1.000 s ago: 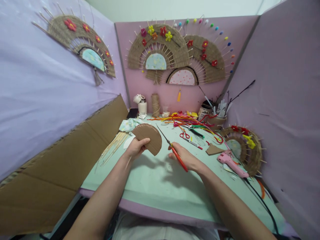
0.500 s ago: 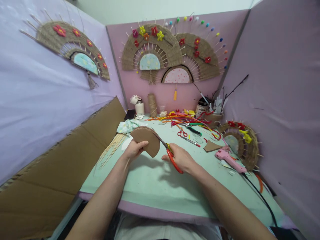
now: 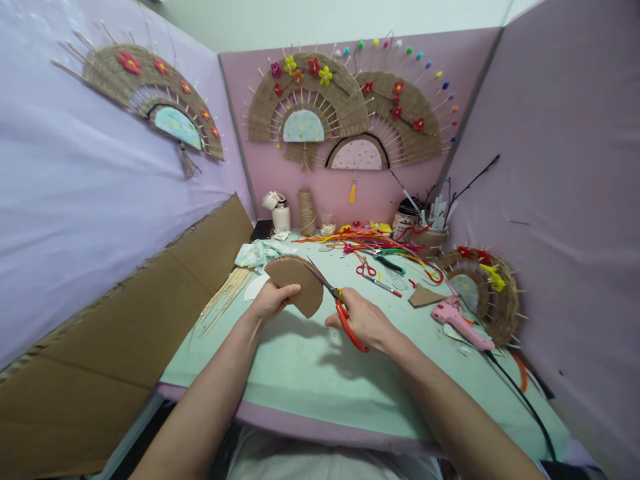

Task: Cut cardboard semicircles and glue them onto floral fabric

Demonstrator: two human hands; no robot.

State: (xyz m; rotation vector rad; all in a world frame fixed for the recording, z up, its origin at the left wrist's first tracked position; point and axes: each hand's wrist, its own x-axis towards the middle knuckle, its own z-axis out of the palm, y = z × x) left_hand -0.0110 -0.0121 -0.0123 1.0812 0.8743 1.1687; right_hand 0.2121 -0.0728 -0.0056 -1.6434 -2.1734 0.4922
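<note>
Right hand (image 3: 364,319): grasps scissors (image 3: 341,311), right of frame centre.
Scissors axis: diagonal; blades point upper left, red handles lower right.
Left hand (image 3: 274,300): pinches cardboard piece (image 3: 301,275), frame centre, thumb uppermost.
Cardboard piece: rounded edge upward, beside blades.
Twine spool (image 3: 307,212): upright on desk (image 3: 295,383), upper centre.

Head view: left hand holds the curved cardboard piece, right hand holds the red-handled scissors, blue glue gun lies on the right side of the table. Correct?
One error: the glue gun is pink, not blue, as the head view shows. The left hand does hold the curved cardboard piece, the right hand the red-handled scissors, and the gun lies on the table's right side.
</note>
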